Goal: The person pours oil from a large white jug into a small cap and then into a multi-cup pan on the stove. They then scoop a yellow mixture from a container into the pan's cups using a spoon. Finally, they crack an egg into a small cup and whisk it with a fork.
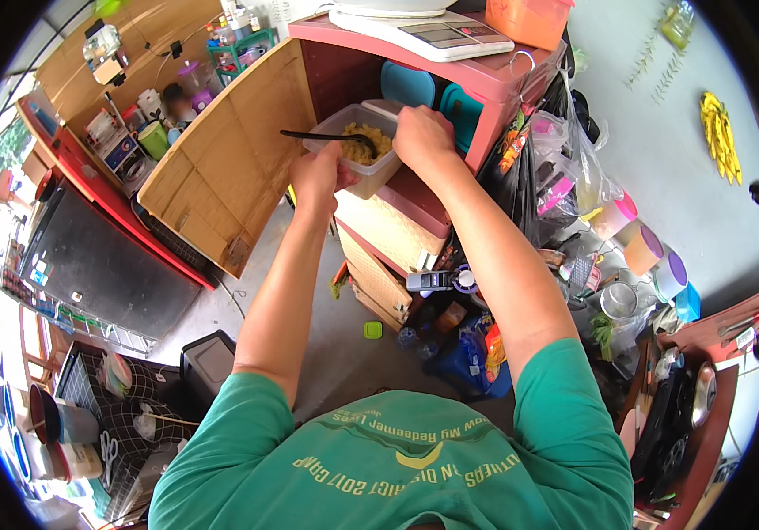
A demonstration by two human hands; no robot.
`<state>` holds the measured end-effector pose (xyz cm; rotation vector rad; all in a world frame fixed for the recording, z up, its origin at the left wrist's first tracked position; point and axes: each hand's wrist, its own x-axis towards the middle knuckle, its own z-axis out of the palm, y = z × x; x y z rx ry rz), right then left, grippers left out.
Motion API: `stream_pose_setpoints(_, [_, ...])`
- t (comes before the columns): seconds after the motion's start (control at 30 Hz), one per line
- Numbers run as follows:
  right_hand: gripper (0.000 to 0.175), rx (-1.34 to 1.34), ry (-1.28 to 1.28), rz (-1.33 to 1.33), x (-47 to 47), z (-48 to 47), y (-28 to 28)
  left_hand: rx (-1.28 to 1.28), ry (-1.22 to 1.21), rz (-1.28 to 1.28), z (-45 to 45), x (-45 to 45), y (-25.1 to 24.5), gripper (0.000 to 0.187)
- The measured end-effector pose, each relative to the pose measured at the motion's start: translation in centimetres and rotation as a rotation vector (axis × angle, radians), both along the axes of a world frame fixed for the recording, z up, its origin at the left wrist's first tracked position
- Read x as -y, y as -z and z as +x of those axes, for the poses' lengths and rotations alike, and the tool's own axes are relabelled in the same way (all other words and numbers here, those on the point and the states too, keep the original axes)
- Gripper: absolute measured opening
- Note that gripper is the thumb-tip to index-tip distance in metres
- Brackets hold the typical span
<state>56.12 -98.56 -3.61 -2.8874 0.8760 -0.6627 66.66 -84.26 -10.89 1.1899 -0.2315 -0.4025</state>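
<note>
A translucent plastic food container is held up in front of an open cabinet. My left hand grips its left near side, with the thumb by the rim. My right hand is closed at the right far corner of the container. Beside those fingers shows a pale flat piece, perhaps a lid; my hand hides much of it. Yellow chunky food lies in the container. A black spoon rests with its bowl in the food and its handle out over the left rim.
The red-brown cabinet has its wooden-looking door swung out left. Blue lidded containers stand inside. A white kitchen scale sits on top. Plastic bags hang at the right. A green lid lies on the floor. A person is farther back.
</note>
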Motion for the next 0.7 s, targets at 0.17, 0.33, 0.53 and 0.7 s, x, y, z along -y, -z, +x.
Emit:
stream_pose_setpoints(0.17, [0.029, 0.019, 0.042, 0.249, 0.4, 1.0, 1.3, -0.018, -0.038, -0.010, -3.6, -5.1, 0.4, 0.024])
stream_pose_setpoints(0.33, [0.053, 0.122, -0.171, 0.247, -0.3, 0.4, 4.2, -0.021, -0.066, -0.032, -6.8, -9.7, 2.1, 0.020])
stream_pose_setpoints(0.53, [0.064, 0.072, -0.709, 1.180, -5.1, -10.4, 10.6, -0.001, 0.122, -0.017, -11.1, -17.6, 3.4, 0.012])
stream_pose_setpoints(0.7, [0.046, 0.275, -0.491, 2.011, -8.7, -20.7, 18.2, 0.128, 0.483, 0.236, -14.9, -21.2, 3.9, 0.014])
